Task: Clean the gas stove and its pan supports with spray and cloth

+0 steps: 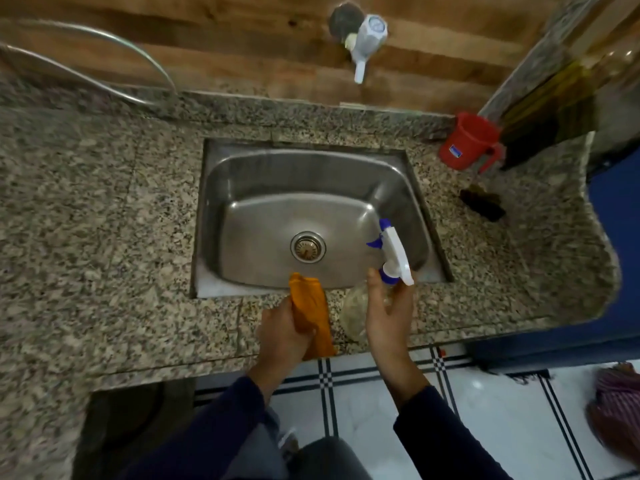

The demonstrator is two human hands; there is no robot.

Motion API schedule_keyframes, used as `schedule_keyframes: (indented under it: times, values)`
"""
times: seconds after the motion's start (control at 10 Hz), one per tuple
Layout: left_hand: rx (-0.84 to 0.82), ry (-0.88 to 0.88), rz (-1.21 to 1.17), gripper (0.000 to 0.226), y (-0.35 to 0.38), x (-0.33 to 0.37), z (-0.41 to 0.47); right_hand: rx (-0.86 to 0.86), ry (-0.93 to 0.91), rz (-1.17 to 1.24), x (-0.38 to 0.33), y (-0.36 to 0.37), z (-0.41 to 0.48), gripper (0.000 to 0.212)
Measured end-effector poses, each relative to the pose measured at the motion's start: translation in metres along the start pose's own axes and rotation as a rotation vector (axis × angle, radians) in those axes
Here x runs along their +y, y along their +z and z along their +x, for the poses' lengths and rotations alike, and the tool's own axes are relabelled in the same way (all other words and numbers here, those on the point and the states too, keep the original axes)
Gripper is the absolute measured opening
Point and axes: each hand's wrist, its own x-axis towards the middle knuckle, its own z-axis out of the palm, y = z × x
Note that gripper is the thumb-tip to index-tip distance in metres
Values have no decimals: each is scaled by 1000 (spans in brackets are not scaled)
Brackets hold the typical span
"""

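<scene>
While both hands hang over the front edge of the counter (104, 209), the holdings read as follows. Left hand (282, 336): closed around an orange cloth (310, 311), bunched lengthwise, its upper end reaching the front rim of the sink (214, 209), its lower end hanging past the counter's front edge. Right hand (389, 315): wrapped around the clear body of a spray bottle (393, 251), tilted, with its white trigger head and blue nozzle pointing out over the basin's right side. The two hands are apart, side by side, sleeves dark blue.

Counter: speckled granite, with the steel sink set into it at centre, its round drain (308, 247) in the middle of the basin. A white tap (367, 39) is fixed to the wood-pattern wall above the rear edge. Red plastic mug (467, 142): upright, near the rear right corner, handle toward the right edge. Dark scrubbing pad (483, 204): lying on the counter to the right of the sink, in front of the mug. A metal hose (104, 53) curves along the wall by the rear left edge. Gas stove and pan supports: outside this view. Floor: white tile with dark lines, below the front edge.
</scene>
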Motion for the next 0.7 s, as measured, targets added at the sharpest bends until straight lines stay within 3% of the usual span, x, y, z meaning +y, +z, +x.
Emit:
schedule_keyframes:
  times: [0.1, 0.2, 0.3, 0.4, 0.5, 0.7]
  values:
    - [58, 43, 221, 54, -1, -2, -5, 48, -32, -36, 9, -1, -9, 13]
    - [57, -35, 162, 80, -2, 2, -9, -15, -20, -46, 8, -9, -13, 26]
    - [69, -47, 161, 91, -3, 11, -19, -138, -46, -49, 11, -25, -11, 29]
    - [133, 7, 205, 80, -5, 24, -42, -200, -58, -13, 10, -47, -16, 57]
    - [214, 155, 117, 55, -6, 37, -88, -207, -117, 22, 2, -81, -33, 66]
    - [532, 395, -50, 29, 5, 58, -207, -227, -491, 58, -19, -156, -61, 56]
